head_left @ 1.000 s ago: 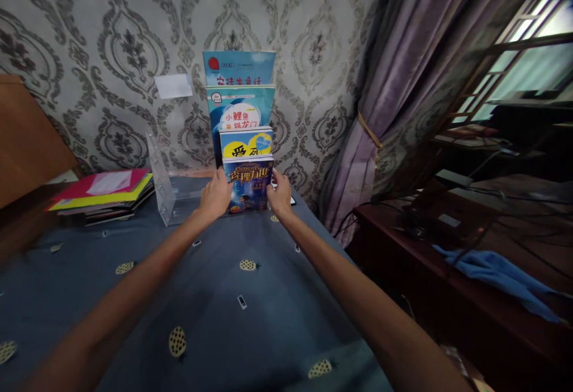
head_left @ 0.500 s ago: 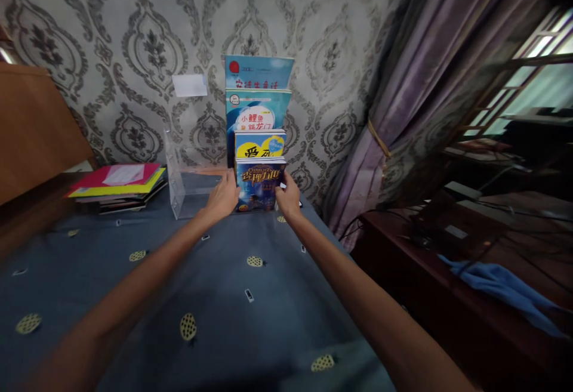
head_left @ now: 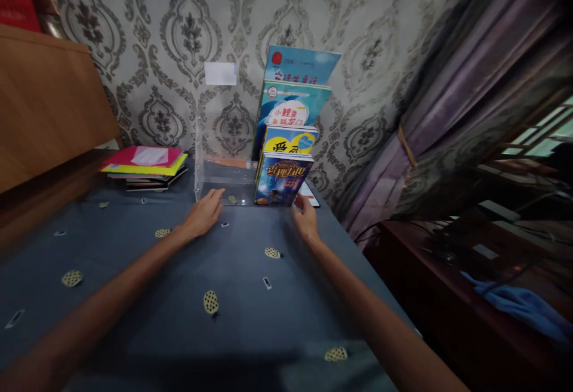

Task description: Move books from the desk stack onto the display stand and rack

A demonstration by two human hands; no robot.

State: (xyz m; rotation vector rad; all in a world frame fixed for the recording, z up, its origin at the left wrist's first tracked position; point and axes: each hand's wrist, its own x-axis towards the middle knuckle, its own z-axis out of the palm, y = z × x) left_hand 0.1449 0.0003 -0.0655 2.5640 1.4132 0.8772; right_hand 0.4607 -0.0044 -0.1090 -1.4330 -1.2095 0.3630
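Several books stand upright in steps in a clear plastic rack (head_left: 199, 168) against the wall. In front is a dark blue book (head_left: 283, 178), then a yellow and blue book (head_left: 290, 140), a teal book (head_left: 289, 102) and a light blue book (head_left: 307, 64) at the back. My left hand (head_left: 205, 212) is at the rack's front left, its fingers stretched out and holding nothing. Beside the dark blue book's lower right corner is my right hand (head_left: 306, 216), fingers apart and not gripping it; whether it touches the book I cannot tell.
To the left lies a pile of books and folders (head_left: 145, 165) with pink and yellow on top. A phone (head_left: 312, 196) lies behind my right hand. A wooden board (head_left: 49, 105) stands far left; a curtain (head_left: 430, 117) and a dark red cabinet (head_left: 416, 278) are at right.
Both hands have let go of the dark blue book. My left hand has moved left to the rack's front, and my right hand has drawn slightly down. The view has shifted left.
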